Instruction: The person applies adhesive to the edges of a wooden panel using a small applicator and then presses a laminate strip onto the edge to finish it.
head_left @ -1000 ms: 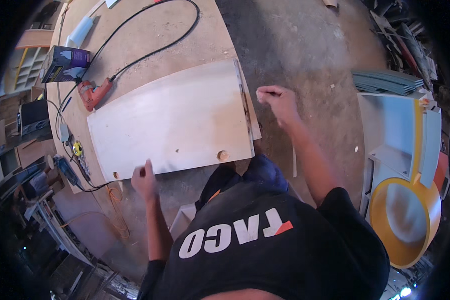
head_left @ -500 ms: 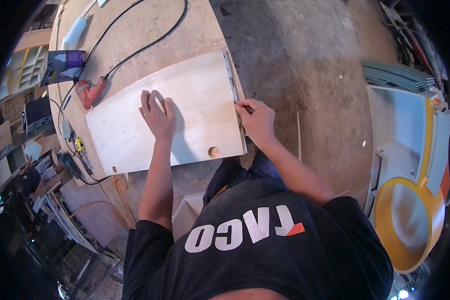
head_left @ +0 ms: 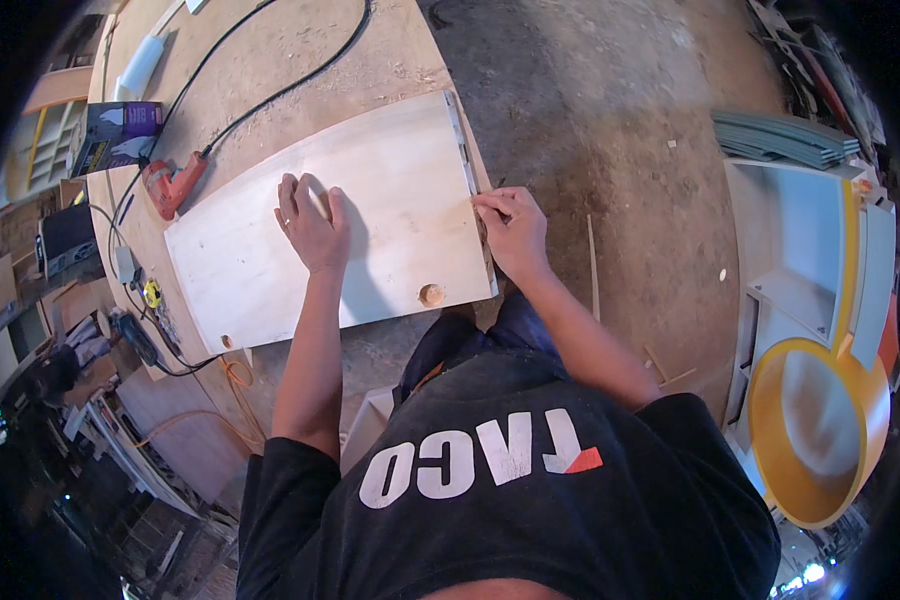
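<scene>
A pale wooden panel (head_left: 400, 190) with a curved far edge and round holes near its near edge lies on the workbench. My left hand (head_left: 315, 225) rests on the panel's top face with its fingers stretched out. At the panel's right edge, my right hand (head_left: 513, 232) is closed in a pinch, thumb and forefinger against that edge. Whatever lies between those fingertips is too small to make out. Torn, uneven strips show along the right edge beyond the hand. Left of the panel lies a red corded power tool (head_left: 173, 187).
The plywood workbench (head_left: 270, 110) carries a dark box (head_left: 120, 135), a white cylinder (head_left: 140, 68), a black cable (head_left: 315, 72) and a yellow tape measure (head_left: 152, 293). On the right stand a white cabinet (head_left: 795, 240) topped with grey-green sheets (head_left: 785, 140), and a yellow-rimmed round piece (head_left: 760, 440).
The whole view has shifted slightly. My left hand stays flat on the panel, and my right hand keeps its pinch at the right edge with little movement.
</scene>
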Action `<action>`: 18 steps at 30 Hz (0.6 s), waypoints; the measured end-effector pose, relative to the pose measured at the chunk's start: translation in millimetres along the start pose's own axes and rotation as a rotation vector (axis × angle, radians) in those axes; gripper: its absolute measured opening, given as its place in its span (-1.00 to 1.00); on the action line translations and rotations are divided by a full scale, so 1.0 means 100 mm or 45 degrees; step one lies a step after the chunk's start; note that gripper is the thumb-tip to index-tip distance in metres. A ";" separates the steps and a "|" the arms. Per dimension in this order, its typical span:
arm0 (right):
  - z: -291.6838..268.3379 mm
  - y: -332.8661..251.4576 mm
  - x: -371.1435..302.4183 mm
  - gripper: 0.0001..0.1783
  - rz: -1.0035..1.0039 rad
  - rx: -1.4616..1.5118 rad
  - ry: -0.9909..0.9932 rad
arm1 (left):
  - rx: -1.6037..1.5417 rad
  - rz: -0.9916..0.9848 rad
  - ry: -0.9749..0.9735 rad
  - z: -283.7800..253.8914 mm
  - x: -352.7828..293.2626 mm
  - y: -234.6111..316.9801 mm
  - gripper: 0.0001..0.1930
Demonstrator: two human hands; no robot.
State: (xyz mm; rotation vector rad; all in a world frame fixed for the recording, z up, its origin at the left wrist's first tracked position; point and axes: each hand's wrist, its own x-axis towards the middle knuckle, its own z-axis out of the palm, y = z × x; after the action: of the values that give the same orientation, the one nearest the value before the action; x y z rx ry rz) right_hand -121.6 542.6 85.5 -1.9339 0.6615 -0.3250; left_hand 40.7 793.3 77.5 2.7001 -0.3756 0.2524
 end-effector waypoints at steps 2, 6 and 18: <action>-0.03 -0.03 0.06 -0.82 0.095 0.072 -0.059 | -0.005 -0.005 -0.015 0.00 0.00 0.00 -0.42; -0.01 -0.03 0.12 -0.79 0.367 0.326 -0.149 | 0.020 -0.002 -0.014 -0.01 0.01 0.01 -0.42; -0.13 -0.04 -0.11 -0.79 0.047 0.184 -0.010 | 0.086 0.001 -0.012 0.01 0.01 0.02 -0.44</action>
State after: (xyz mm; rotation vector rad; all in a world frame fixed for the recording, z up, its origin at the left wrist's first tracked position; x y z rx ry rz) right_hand -136.2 540.8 95.2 -1.7827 0.6502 -0.3332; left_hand 41.1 791.3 77.5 2.7684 -0.3770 0.2576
